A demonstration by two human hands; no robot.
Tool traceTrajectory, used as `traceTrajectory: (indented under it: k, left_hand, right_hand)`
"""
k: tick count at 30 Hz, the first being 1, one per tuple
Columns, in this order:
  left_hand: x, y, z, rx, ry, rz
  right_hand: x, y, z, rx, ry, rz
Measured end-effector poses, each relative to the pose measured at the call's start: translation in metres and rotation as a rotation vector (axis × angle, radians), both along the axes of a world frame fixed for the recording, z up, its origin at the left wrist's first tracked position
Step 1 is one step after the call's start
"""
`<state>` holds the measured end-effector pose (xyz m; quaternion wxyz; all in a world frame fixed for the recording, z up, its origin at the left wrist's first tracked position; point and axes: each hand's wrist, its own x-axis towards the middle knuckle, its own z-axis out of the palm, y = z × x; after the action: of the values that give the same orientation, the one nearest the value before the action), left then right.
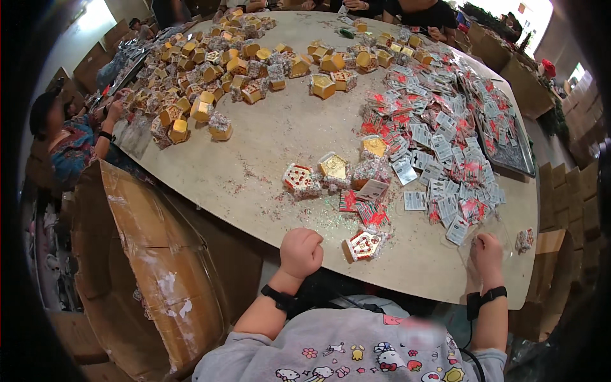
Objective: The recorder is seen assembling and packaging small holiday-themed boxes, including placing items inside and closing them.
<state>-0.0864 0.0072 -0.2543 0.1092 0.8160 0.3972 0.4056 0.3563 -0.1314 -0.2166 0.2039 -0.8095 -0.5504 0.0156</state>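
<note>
My left hand (302, 253) is closed in a fist at the near edge of the table, with nothing showing in it. At the near right, my right hand (487, 254) is closed beside a faint clear plastic piece (506, 239); whatever its fingers hold is hidden. Between my hands lies a small house-shaped ornament (363, 246) with red and white decoration and a glittery rim. Red-and-white striped cards (364, 210) lie just beyond it. Farther in are a red-dotted house ornament (300, 178), a gold-faced one (334, 167) and another gold one (374, 146).
Many gold house ornaments (235, 67) cover the far left. Grey-and-red tags (439, 143) are heaped at the right, beside a metal tray (515, 156). One small ornament (524, 240) sits near the right edge. A large cardboard box (146, 254) stands left; a co-worker (70, 140) reaches in there.
</note>
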Motion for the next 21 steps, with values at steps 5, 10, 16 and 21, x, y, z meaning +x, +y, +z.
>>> traceTrajectory:
  k: [5,10,16,21]
  left_hand:
    - [-0.001,0.000,-0.001,0.020,-0.006,0.006]
    - [0.000,0.000,0.001,0.027,-0.013,0.004]
    - [0.000,-0.002,0.002,0.028,-0.019,0.010]
    - [0.002,-0.001,0.002,0.031,-0.013,0.009]
  right_hand:
    - [0.005,-0.005,0.012,0.067,0.116,-0.227]
    - [0.045,-0.020,-0.008,0.214,0.426,-0.308]
    - [0.062,-0.026,-0.020,0.232,0.621,-0.386]
    - [0.062,-0.038,-0.015,0.290,0.779,-0.538]
